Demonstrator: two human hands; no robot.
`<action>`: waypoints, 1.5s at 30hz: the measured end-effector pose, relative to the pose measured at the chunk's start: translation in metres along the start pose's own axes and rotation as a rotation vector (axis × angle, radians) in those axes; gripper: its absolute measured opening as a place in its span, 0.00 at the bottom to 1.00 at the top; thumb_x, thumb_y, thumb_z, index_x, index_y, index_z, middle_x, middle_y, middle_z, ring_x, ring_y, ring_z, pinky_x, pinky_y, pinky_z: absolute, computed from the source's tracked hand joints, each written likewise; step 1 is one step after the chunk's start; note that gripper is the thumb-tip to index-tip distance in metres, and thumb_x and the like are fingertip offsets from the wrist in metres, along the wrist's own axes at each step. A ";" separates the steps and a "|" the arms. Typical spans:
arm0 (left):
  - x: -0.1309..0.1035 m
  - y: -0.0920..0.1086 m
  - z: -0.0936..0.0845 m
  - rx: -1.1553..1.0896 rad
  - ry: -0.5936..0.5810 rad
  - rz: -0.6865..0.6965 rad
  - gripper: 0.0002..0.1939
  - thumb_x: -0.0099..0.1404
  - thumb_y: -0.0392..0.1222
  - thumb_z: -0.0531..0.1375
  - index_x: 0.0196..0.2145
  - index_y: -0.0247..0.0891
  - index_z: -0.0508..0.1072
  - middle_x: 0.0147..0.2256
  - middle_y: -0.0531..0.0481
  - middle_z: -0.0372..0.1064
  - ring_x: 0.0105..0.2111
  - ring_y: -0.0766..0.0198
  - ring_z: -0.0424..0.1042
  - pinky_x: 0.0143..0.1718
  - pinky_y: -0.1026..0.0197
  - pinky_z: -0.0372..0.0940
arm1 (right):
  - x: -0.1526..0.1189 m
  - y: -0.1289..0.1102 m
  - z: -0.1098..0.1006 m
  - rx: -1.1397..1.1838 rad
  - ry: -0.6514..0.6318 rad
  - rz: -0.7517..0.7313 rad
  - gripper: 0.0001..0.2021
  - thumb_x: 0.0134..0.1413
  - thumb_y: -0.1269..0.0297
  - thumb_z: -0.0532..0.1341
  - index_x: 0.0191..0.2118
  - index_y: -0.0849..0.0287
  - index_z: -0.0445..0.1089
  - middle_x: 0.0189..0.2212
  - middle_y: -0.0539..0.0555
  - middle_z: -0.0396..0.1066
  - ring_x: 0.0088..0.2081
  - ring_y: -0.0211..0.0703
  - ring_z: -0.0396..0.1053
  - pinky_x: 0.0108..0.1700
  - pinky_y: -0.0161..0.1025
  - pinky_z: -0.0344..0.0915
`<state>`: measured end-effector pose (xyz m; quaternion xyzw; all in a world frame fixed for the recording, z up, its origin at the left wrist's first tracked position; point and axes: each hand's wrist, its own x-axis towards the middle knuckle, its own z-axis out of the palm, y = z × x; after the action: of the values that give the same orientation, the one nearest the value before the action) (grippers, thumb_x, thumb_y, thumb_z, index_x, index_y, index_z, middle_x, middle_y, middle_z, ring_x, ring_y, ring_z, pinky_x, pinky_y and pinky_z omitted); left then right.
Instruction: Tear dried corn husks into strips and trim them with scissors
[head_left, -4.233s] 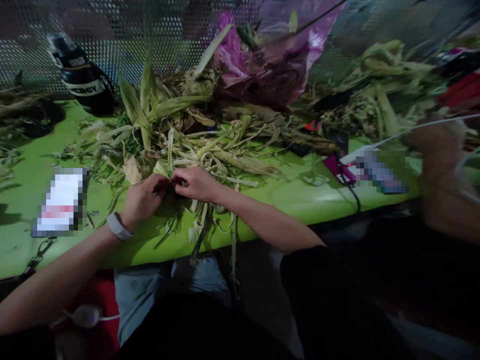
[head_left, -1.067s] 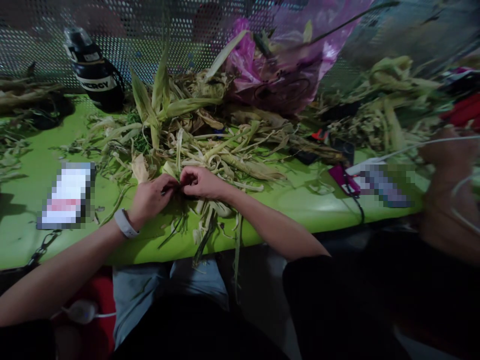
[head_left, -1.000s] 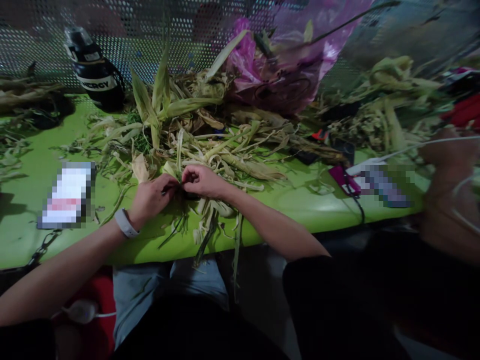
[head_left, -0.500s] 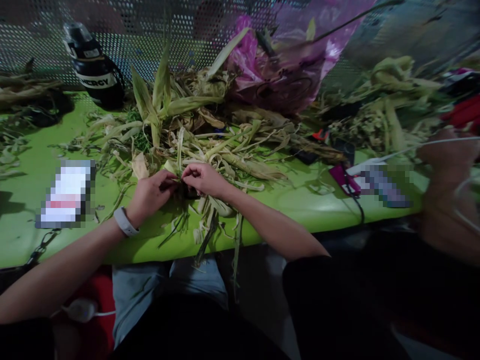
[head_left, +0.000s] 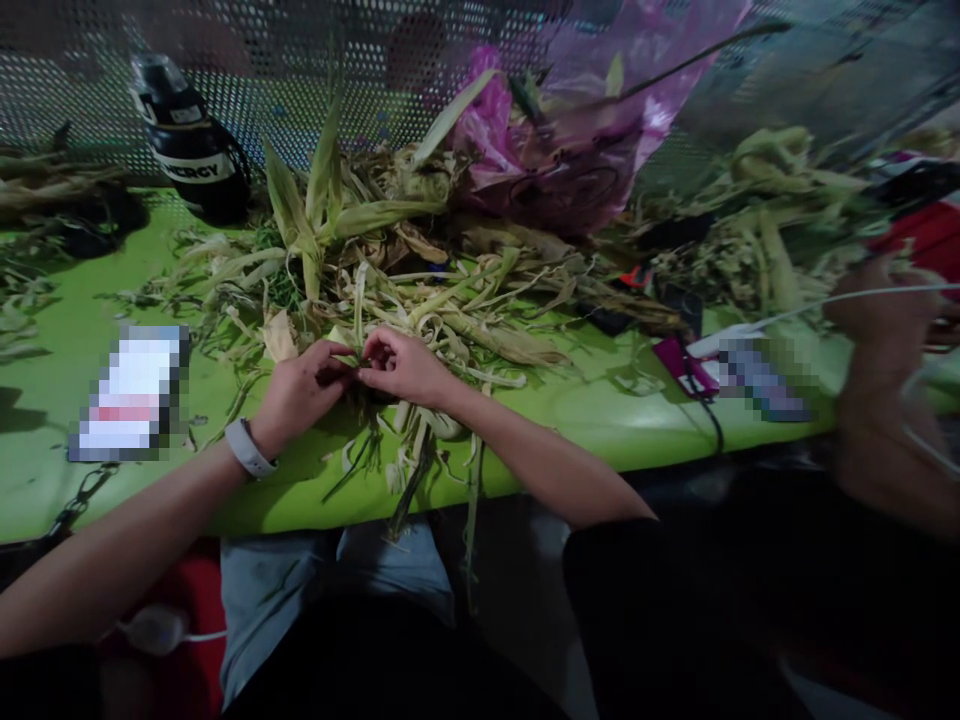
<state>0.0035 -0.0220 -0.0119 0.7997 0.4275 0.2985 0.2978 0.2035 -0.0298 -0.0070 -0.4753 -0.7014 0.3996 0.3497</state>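
My left hand, with a pale wristband, is closed in a pinch at the front of the table. Close against its fingertips, my right hand pinches too, its fingers curled. Between the fingertips shows a bit of thin green plant strip; most of it is hidden by the fingers. Just behind both hands spreads a heap of dry corn husks, one pale strip standing upright. Green and pale strands hang over the table edge below my right hand.
A pixelated phone lies left, a black bottle behind it. A pink plastic bag stands behind the husks. Rightward are another phone, a white cable and another person's hand. A perforated metal panel backs the green table.
My right hand's fingers have shifted slightly and its thumb now shows straighter against the left fingertips. My left hand has barely moved. The whole view has shifted slightly.
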 end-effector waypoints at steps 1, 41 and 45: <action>0.000 0.000 0.000 0.003 0.005 -0.001 0.17 0.60 0.42 0.61 0.47 0.36 0.71 0.35 0.47 0.79 0.35 0.58 0.78 0.40 0.58 0.70 | -0.001 -0.002 -0.001 -0.028 0.017 -0.018 0.13 0.46 0.58 0.65 0.33 0.60 0.64 0.23 0.45 0.63 0.24 0.33 0.58 0.30 0.34 0.55; 0.008 0.007 -0.004 -0.785 0.110 -0.346 0.14 0.60 0.49 0.65 0.38 0.37 0.72 0.36 0.48 0.76 0.34 0.66 0.75 0.34 0.66 0.70 | -0.001 -0.011 -0.007 0.535 -0.142 -0.017 0.18 0.56 0.49 0.61 0.34 0.56 0.56 0.35 0.50 0.69 0.19 0.27 0.61 0.19 0.30 0.51; 0.008 0.015 -0.009 -0.917 0.003 -0.437 0.14 0.61 0.45 0.62 0.44 0.41 0.70 0.34 0.50 0.71 0.27 0.70 0.69 0.22 0.70 0.62 | -0.002 -0.011 -0.001 0.675 -0.176 0.071 0.21 0.53 0.46 0.63 0.33 0.55 0.54 0.25 0.44 0.67 0.16 0.26 0.57 0.15 0.28 0.46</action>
<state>0.0087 -0.0199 0.0067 0.4781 0.4102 0.3873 0.6732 0.2008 -0.0342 0.0033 -0.3209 -0.5403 0.6604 0.4110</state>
